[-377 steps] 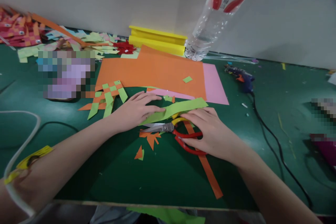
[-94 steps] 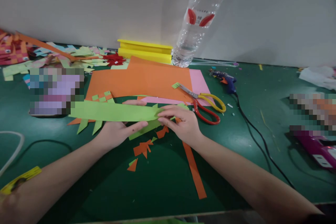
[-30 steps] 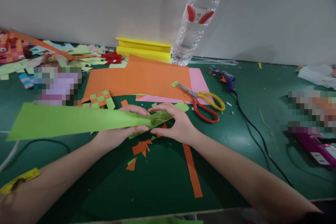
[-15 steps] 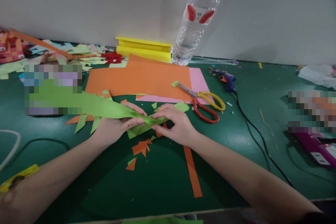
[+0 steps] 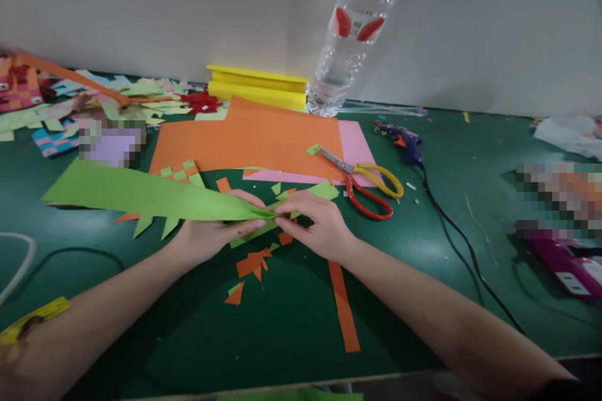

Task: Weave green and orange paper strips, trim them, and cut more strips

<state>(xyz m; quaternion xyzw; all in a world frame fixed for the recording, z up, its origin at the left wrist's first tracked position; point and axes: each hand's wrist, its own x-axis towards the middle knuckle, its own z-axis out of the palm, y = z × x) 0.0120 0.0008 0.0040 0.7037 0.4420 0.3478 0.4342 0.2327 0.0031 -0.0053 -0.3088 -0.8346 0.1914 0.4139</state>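
A long green paper strip (image 5: 155,194) runs from the left to the middle of the table, pinched narrow at its right end. My left hand (image 5: 211,235) grips it near that end, thumb in front and fingers behind. My right hand (image 5: 320,219) pinches the tip between thumb and fingertips, right against the left fingers. Beneath the hands lie green paper pieces (image 5: 251,235) and orange scraps (image 5: 254,265). Close to the right hand rest scissors (image 5: 369,185) with one yellow and one red handle. Under the right wrist an orange strip (image 5: 345,313) points toward the front edge.
Behind the hands lie orange sheets (image 5: 249,138) over pink paper (image 5: 360,144). A water bottle (image 5: 345,44) and folded yellow paper (image 5: 258,88) stand by the wall. At right are a glue gun (image 5: 409,143), its cord, and a purple power strip (image 5: 564,260). Scraps (image 5: 113,97) fill the back left.
The green strip's left end has swung down a little, uncovering the blue checkered piece behind it. The strip's right end looks more tightly pinched. Both hands stay nearly in place.
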